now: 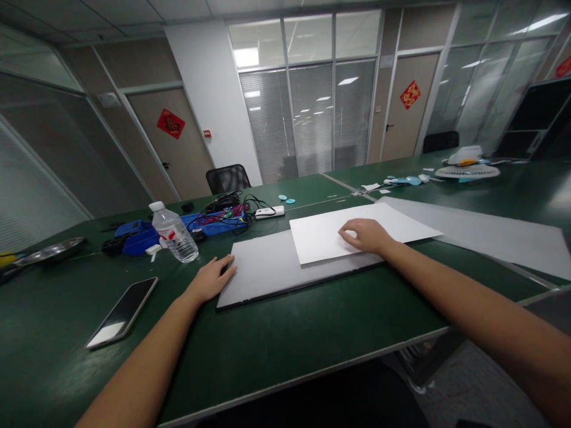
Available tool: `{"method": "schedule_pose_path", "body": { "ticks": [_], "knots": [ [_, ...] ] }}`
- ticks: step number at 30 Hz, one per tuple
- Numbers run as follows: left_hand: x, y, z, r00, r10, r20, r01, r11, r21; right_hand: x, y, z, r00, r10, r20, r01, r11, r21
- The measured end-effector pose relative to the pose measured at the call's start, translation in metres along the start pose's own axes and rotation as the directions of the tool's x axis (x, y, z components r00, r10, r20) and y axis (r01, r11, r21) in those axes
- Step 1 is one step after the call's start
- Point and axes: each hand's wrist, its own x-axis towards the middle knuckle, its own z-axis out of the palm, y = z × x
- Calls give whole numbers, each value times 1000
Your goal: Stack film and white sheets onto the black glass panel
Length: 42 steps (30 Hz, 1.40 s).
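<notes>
Head view: white rectangular sheet under our right hand (fingers narrow, grip unclear) partly covers flat grey board at left hand, fingers spread.

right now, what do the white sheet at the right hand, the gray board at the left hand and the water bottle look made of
White sheet: probably paper or thin card, matte, with a thin, crisp edge.
Gray board: smooth, low-sheen face and thicker dark edge; plastic, foam or coated board, the look leaves it open.
Water bottle: likely clear, glossy plastic, see-through with bright highlights.
</notes>
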Motion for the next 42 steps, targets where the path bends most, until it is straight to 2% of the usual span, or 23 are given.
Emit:
{"method": "schedule_pose_path", "body": {
  "ticks": [2, 4, 7, 9, 11, 13, 16, 19, 21, 23, 26, 29, 32, 36, 42],
  "knots": [
    [0, 0, 1, 1000, 3, 4, -3, 1000, 1, 1, 19, 2, 985, 166, -39, -169, 983, -73],
    [0, -1, 0, 1000, 2, 6, -3, 1000, 3, -1, 39, 5, 959, 283, -20, -283, 951, -123],
    [-1, 0, 0, 1000, -1, 5, 1, 1000, 8, -5, 59, 10, 918, 389, 74, -376, 915, -148],
    [-1, 0, -1, 1000, -5, 6, 5, 1000, 12, -6, 62, 12, 893, 425, 146, -405, 902, -147],
    [-1, 0, -1, 1000, -4, 5, 4, 1000, 14, -5, 58, 14, 882, 430, 195, -406, 901, -151],
    [-1, 1, -2, 1000, -2, 7, 2, 1000, 16, -3, 48, 16, 890, 410, 202, -384, 910, -155],
    [-1, 2, -2, 1000, -6, 12, 6, 1000, 19, 0, 31, 17, 925, 339, 173, -321, 939, -124],
    [-1, 2, -2, 1000, -7, 14, 7, 1000, 13, 1, 16, 17, 965, 215, 150, -213, 977, -32],
    [-1, 2, -2, 1000, -7, 9, 7, 1000, 6, 2, 10, 15, 976, 184, 115, -187, 982, 14],
    [-1, 2, -2, 1000, -6, 0, 6, 1000, 1, 4, 9, 13, 969, 240, 56, -240, 971, -6],
    [-1, 2, -1, 1000, -1, 1, 1, 1000, 5, 4, 16, 9, 925, 380, -8, -378, 919, -108],
    [-1, 2, -1, 1000, -3, 13, 3, 1000, 17, 0, 29, 7, 885, 460, 71, -444, 880, -170],
    [-1, 2, -2, 1000, -5, 15, 5, 1000, 20, -3, 36, 5, 863, 477, 166, -447, 874, -191],
    [-1, 2, -2, 1000, -3, 13, 2, 1000, 18, -1, 29, 3, 854, 492, 171, -454, 864, -217],
    [-2, 2, -1, 1000, -4, 8, 4, 1000, 1, 3, 11, 4, 891, 422, 166, -386, 898, -213]
  ]
}}
